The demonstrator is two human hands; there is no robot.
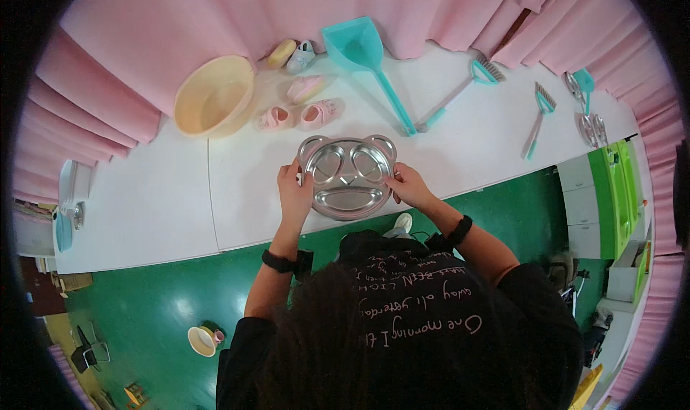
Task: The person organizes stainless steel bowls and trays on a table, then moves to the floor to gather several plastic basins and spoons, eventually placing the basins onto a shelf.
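A shiny metal divided plate, shaped like a bear's head with two round ears, is held level between both hands at the table's near edge. My left hand grips its left rim, thumb over the edge. On the opposite rim my right hand has its fingers closed, thumb on top. The plate's compartments hold nothing visible. Just beyond it lie small pink shoes and a turquoise dustpan whose handle points toward the plate's right ear.
A cream basin stands at the back left of the white table. Brushes with turquoise handles and several spoons lie to the right. Pink curtains hang behind. A green cabinet stands at right.
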